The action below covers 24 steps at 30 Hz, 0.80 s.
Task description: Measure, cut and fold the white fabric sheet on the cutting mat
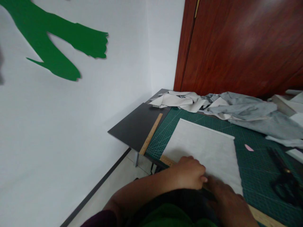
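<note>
Both hands work the near edge of a white sheet [203, 154] on a cutting mat [258, 167]: left hand [189, 172] curled shut, pinching something unclear; right hand [224, 192], at its 4 o'clock, grip unclear. Best to keep the sheet flat and pinned.

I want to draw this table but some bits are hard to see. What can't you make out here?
All in the head view:
- Left hand: its fingers curl under, so what they pinch is hidden.
- Right hand: blurred, partly cut by the bottom edge; grip unclear.
- Near ruler: mostly covered by the hands and arms.
- Dark tool on the cutting mat: too blurred to name.
- Fabric pile: cut by the right edge.
</note>
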Available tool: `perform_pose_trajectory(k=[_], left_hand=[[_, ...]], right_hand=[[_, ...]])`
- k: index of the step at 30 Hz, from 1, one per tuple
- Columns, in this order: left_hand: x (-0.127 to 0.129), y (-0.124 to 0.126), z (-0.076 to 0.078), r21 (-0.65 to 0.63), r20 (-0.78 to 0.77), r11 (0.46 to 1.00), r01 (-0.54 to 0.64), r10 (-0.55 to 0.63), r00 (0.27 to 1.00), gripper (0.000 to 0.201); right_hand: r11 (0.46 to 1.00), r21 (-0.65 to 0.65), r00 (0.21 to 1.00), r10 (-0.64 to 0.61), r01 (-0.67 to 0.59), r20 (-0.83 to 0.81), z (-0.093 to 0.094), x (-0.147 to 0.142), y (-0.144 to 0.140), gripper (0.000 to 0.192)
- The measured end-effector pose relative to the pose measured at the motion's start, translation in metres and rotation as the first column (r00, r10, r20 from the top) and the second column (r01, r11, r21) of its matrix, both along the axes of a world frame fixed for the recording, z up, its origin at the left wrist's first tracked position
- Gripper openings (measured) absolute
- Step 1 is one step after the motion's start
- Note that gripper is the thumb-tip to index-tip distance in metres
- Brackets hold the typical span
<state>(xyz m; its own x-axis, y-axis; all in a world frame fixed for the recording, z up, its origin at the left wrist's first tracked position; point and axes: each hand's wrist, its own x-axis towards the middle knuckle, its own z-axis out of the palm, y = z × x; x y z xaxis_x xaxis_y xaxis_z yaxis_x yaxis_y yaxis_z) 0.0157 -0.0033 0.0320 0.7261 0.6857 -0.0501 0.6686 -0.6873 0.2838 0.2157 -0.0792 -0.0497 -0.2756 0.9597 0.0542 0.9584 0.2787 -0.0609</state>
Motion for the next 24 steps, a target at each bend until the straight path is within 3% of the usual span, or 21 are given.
perform_pose_trajectory(k=[3, 5, 7, 8, 10, 13, 15, 17, 19, 21, 24], left_hand=[[0.011, 0.030, 0.020, -0.107, -0.107, 0.993, 0.056, -0.068, 0.992, 0.040], [0.018, 0.058, 0.025, -0.053, -0.139, 0.998, 0.042, -0.049, 0.989, 0.045], [0.021, 0.088, 0.022, 0.127, -0.076, 0.991, 0.047, -0.038, 0.996, 0.043], [0.021, 0.103, 0.017, 0.205, -0.025, 0.974, 0.093, -0.090, 0.996, 0.049], [0.018, 0.130, 0.004, 0.243, 0.054, 0.955, 0.172, -0.190, 0.980, 0.065], [0.007, 0.161, -0.018, 0.078, 0.143, 0.979, 0.189, -0.198, 0.970, 0.072], [0.000, 0.176, -0.026, -0.082, 0.239, 0.974, 0.210, -0.185, 0.953, 0.064], [-0.006, 0.189, -0.027, -0.259, 0.382, 0.930, 0.261, -0.149, 0.912, 0.043], [-0.011, 0.198, -0.025, -0.378, 0.523, 0.881, 0.284, -0.049, 0.851, 0.042], [-0.016, 0.205, -0.024, -0.396, 0.575, 0.885, 0.245, 0.030, 0.818, 0.043], [-0.024, 0.208, -0.026, -0.236, 0.479, 0.963, 0.131, -0.002, 0.878, 0.042]], right_hand=[[1.000, 0.022, 0.997, -0.002, 0.000, 0.075, -0.003, -0.003, -0.002, 0.070], [0.999, 0.047, 0.994, 0.003, -0.008, 0.106, -0.005, -0.005, -0.003, 0.068], [0.998, 0.059, 0.993, 0.010, -0.017, 0.120, -0.004, -0.006, -0.003, 0.065], [0.998, 0.054, 0.992, 0.008, -0.015, 0.129, -0.002, -0.006, -0.004, 0.064], [1.000, 0.029, 0.990, -0.003, -0.002, 0.141, 0.004, -0.005, -0.004, 0.063], [1.000, -0.010, 0.994, 0.005, -0.004, 0.106, 0.012, -0.001, -0.003, 0.060], [0.999, -0.043, 0.998, 0.021, -0.018, 0.054, 0.012, 0.004, -0.002, 0.059], [0.997, -0.077, 1.000, 0.027, -0.026, 0.014, 0.008, 0.011, -0.001, 0.057], [0.995, -0.098, 1.000, 0.021, -0.023, -0.015, 0.004, 0.019, 0.001, 0.053], [0.994, -0.107, 0.998, 0.015, -0.021, -0.054, 0.004, 0.025, 0.004, 0.050], [0.984, -0.145, 0.987, 0.085, -0.105, -0.138, 0.018, 0.026, 0.010, 0.042]])
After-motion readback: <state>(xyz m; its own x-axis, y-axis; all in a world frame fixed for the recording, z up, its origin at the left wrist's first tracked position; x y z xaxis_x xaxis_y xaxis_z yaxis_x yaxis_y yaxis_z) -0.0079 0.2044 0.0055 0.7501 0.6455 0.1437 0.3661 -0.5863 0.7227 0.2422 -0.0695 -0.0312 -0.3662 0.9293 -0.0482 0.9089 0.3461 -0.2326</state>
